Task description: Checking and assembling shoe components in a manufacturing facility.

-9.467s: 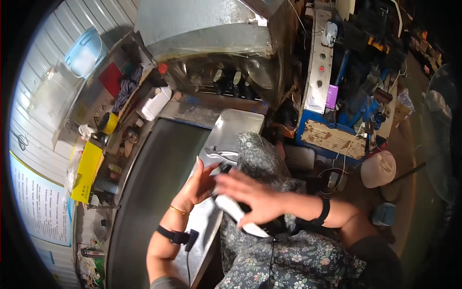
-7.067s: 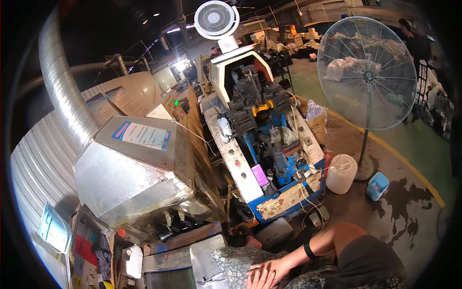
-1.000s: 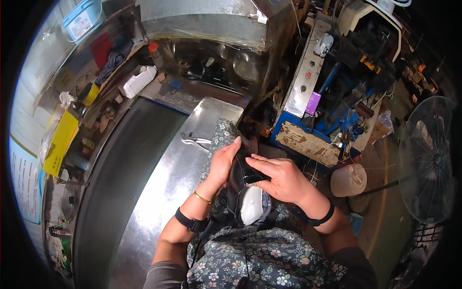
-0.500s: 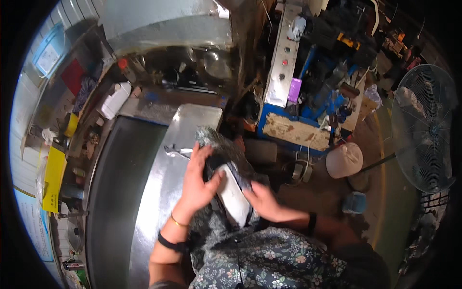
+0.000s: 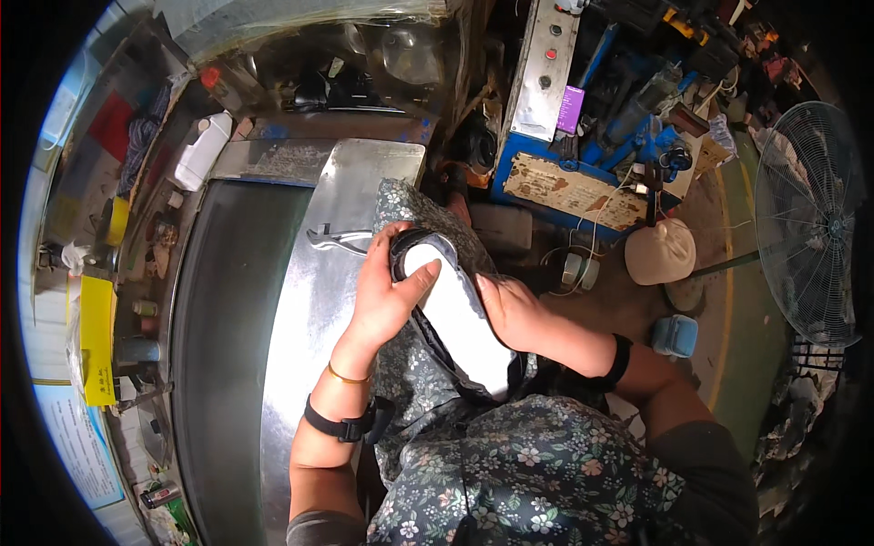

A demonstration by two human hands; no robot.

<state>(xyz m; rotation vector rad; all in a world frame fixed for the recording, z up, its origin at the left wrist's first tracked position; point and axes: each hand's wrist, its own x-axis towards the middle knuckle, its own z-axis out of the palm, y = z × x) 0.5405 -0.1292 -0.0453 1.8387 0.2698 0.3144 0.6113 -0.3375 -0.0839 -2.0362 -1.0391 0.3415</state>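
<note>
Above my lap I hold a black shoe upper (image 5: 437, 344) wrapped round a long, white, sole-shaped piece (image 5: 464, 318), whose flat side faces up. My left hand (image 5: 382, 296) grips the far end, its thumb lying on the white surface and its fingers round the outer left edge. Along the right side, my right hand (image 5: 514, 314) is closed on the dark rim, with some fingers hidden underneath. Metal pliers (image 5: 339, 240) lie on the steel tabletop just left of my left hand. A flowered apron (image 5: 537, 464) covers my lap beneath the shoe upper.
Left of the steel tabletop (image 5: 296, 337) runs a dark belt (image 5: 232, 364). A white jug (image 5: 202, 153) stands at the back left. At the right are a blue machine (image 5: 537, 150) with buttons, a pale plastic container (image 5: 660, 252) and a large fan (image 5: 810, 223).
The view has shifted, so the surroundings sit higher in it. Both hands keep hold of the shoe upper; my right hand has moved farther up its right side.
</note>
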